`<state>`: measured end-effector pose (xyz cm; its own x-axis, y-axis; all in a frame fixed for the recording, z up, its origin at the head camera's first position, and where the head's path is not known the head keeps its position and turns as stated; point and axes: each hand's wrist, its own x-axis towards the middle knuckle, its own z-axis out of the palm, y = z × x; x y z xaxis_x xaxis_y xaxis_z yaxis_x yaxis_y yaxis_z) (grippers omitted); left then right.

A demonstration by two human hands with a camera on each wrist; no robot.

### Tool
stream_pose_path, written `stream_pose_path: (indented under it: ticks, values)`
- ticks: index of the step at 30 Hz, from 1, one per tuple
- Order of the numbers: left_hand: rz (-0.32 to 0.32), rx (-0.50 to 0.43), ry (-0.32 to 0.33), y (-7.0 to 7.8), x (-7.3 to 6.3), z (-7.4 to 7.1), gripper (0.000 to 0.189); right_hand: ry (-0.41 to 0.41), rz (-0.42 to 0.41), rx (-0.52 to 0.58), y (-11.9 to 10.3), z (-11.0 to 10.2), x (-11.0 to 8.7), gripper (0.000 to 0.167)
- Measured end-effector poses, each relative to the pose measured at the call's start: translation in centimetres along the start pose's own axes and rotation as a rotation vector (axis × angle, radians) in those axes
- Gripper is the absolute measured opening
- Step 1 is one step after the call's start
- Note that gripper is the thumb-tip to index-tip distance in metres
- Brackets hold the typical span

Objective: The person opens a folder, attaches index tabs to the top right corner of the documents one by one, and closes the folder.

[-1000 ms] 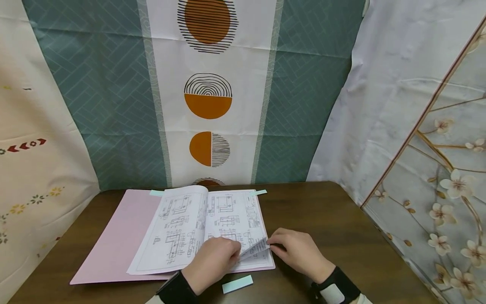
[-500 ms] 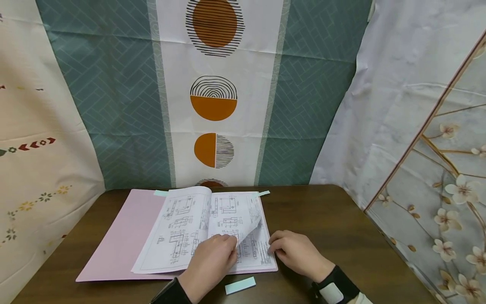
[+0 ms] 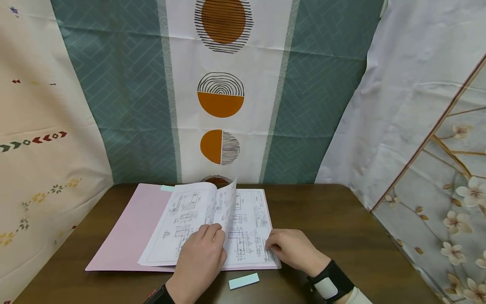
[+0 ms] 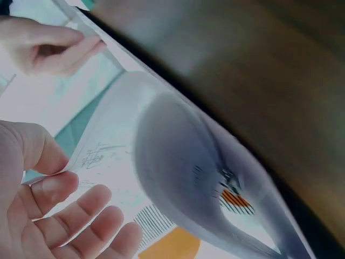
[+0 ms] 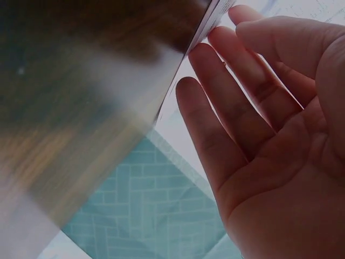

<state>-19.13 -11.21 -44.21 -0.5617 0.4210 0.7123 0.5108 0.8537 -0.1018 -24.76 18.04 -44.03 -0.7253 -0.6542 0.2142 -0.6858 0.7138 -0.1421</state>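
Observation:
A pink folder (image 3: 121,238) lies spread on the table with a stack of printed technical drawings (image 3: 188,211) in it. My left hand (image 3: 199,257) pinches the edge of one page (image 3: 230,207), which stands up and curves over the stack. Thumb and forefinger (image 4: 53,186) meet on that page in the left wrist view; the other fingers are loose. My right hand (image 3: 294,249) rests at the lower right corner of the uncovered drawing sheet (image 3: 250,228). Its fingertips (image 5: 200,51) touch the edge of the stack, fingers fairly straight in the right wrist view.
A pale blue-green strip (image 3: 244,281) lies on the dark wooden table (image 3: 322,211) in front of the folder. Another such tab (image 3: 167,188) sticks out at the top of the left pages. Patterned cloths (image 3: 235,97) hang behind and at both sides.
My left hand has carried the page's corner up and left, baring the sheet beneath. The right hand has let go of that page corner and stays by the edge. The upper right tab is out of sight.

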Motion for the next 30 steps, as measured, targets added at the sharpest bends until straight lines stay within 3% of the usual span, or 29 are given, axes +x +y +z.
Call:
stream_pose_path:
  ticks: [5,7,10,14,16,17,20,22,25,27,30]
  values:
    - [-0.040,0.068,-0.033,-0.8,-0.4,-0.9,0.012,0.002,0.018,0.000,0.0,0.0,0.1,0.007]
    - [-0.086,0.062,-0.058,-1.0,-0.7,-1.3,0.015,0.007,0.015,0.001,0.0,0.1,0.1,0.007]
    - [-0.224,-0.029,-0.090,-1.1,-0.8,-1.8,0.019,0.018,0.004,-0.001,0.1,0.2,0.2,0.008]
    - [-0.422,-0.181,-0.076,-1.4,-0.5,-2.2,0.014,0.025,0.000,-0.009,0.1,0.1,0.0,0.010]
    - [-0.469,-0.213,-0.055,-1.8,-0.4,-2.2,0.020,0.026,0.005,-0.015,0.1,0.0,-0.1,0.010]
    - [-0.484,-0.217,-0.045,-2.0,-0.4,-2.2,0.033,0.025,0.010,-0.018,0.1,0.0,-0.1,0.010]
    - [-0.469,-0.174,-0.001,-2.7,-0.4,-2.2,0.075,0.018,0.026,-0.019,0.0,0.0,-0.1,0.008]
    - [-0.411,-0.108,0.029,-3.2,-0.6,-2.3,0.097,0.013,0.034,-0.017,-0.1,0.0,-0.1,0.007]
    - [-0.292,0.029,0.042,-3.8,-0.9,-2.4,0.105,0.012,0.034,-0.012,-0.2,0.0,-0.1,0.007]
    - [-0.229,0.107,0.018,-4.1,-1.2,-2.5,0.104,0.017,0.027,-0.010,-0.2,0.0,-0.1,0.007]
    - [-0.209,0.166,-0.059,-4.2,-1.6,-2.7,0.099,0.025,0.015,-0.008,-0.3,0.0,0.0,0.008]
